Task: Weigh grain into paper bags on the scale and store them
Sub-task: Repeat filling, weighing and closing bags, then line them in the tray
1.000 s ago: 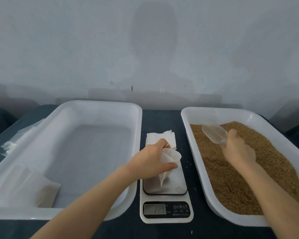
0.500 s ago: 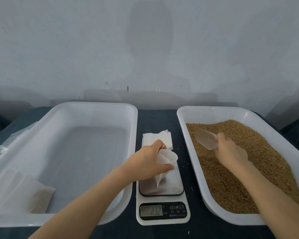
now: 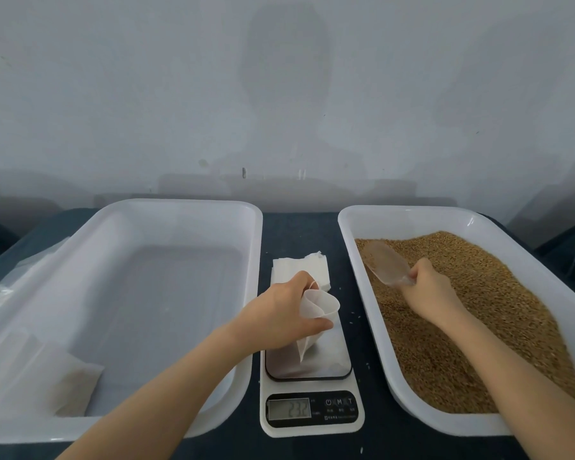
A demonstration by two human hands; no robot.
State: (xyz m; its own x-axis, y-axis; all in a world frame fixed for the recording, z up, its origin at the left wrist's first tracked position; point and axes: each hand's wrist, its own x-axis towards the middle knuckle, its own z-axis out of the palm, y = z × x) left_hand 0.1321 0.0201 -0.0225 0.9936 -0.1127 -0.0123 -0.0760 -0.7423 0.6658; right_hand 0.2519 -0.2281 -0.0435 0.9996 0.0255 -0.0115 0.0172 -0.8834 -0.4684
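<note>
Left hand (image 3: 279, 313) grips an open-mouthed paper bag (image 3: 319, 305), which stands on the platform of the scale (image 3: 312, 413); the scale sits on the table (image 3: 299, 227) between two white trays, and its display reads 232. Right hand (image 3: 429, 290) grips the handle of a clear scoop (image 3: 384, 262), whose bowl lies on the grain (image 3: 478, 310) toward the 10 o'clock corner of the grain tray (image 3: 356, 260), at 3 o'clock from the scale. Bag stack (image 3: 292, 267) lies at 12 o'clock from the scale; the storage tray (image 3: 180, 207) at 9 o'clock holds a flat paper packet (image 3: 47, 370) in its 7 o'clock corner.

Scale (image 3: 312, 398) display reads 232; button marks M, T beside; small print illegible.
</note>
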